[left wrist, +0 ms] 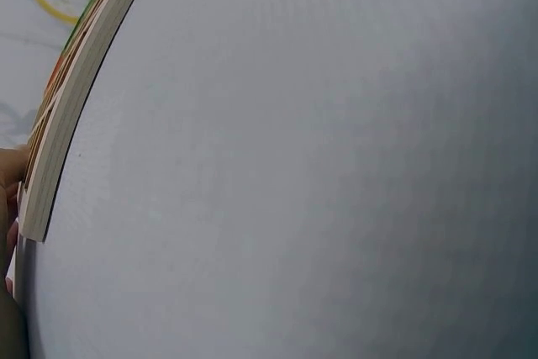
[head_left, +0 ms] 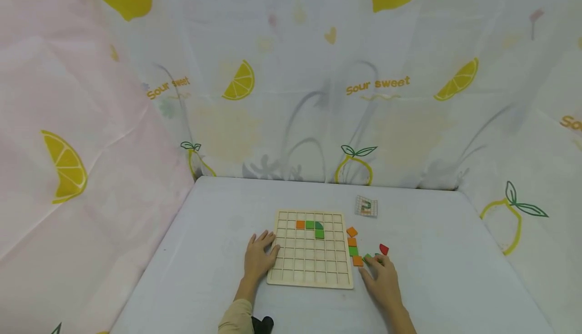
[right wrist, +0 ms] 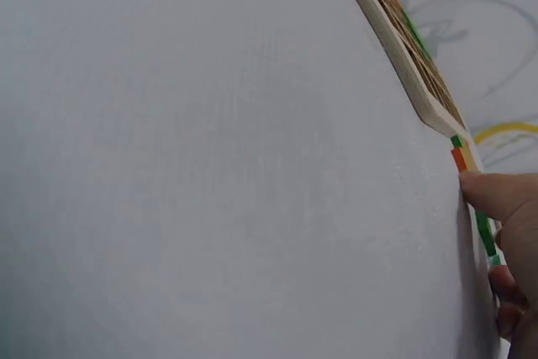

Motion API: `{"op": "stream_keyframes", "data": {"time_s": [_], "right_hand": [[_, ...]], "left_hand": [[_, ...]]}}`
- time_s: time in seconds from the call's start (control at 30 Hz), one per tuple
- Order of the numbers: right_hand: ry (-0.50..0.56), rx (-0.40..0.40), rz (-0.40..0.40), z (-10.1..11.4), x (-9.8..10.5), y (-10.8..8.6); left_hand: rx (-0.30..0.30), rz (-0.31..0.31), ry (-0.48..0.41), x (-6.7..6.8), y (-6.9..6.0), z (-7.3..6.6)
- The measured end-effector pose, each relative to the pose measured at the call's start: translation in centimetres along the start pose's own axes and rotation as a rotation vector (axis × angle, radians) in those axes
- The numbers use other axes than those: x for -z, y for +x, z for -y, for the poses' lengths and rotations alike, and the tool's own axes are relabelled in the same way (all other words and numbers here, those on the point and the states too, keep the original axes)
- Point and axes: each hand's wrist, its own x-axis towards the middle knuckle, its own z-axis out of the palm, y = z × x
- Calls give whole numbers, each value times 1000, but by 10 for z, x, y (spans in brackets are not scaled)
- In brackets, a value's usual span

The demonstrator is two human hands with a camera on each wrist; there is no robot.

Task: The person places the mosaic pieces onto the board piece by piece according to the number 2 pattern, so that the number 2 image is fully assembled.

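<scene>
A square wooden grid board lies on the table. In its upper cells sit an orange square tile, two green square tiles and a dark green rounded tile. My left hand rests at the board's left edge, fingers extended and thumb over the rim. Right of the board, my right hand reaches down among loose tiles. Its fingertips touch a green tile, with the thumb apart from the index finger beside an orange tile. The fingers partly hide a darker green piece.
Further orange tiles and a green tile line the board's right side. A red rounded tile lies beyond my right hand. Farther back is a small printed pattern card. Printed cloth hangs behind the white table.
</scene>
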Motion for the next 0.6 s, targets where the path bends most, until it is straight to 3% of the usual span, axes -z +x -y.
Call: {"op": "stream_keyframes", "data": {"time_s": [0.2, 0.4, 0.6], "right_hand": [[-23, 12, 36, 1, -3, 6], [-61, 152, 1, -1, -11, 9], [-49, 233, -83, 1, -20, 13]], "left_hand": [[-5, -7, 4, 0, 0, -1], [3, -10, 6, 1, -1, 0], [-2, -13, -7, 0, -1, 0]]}}
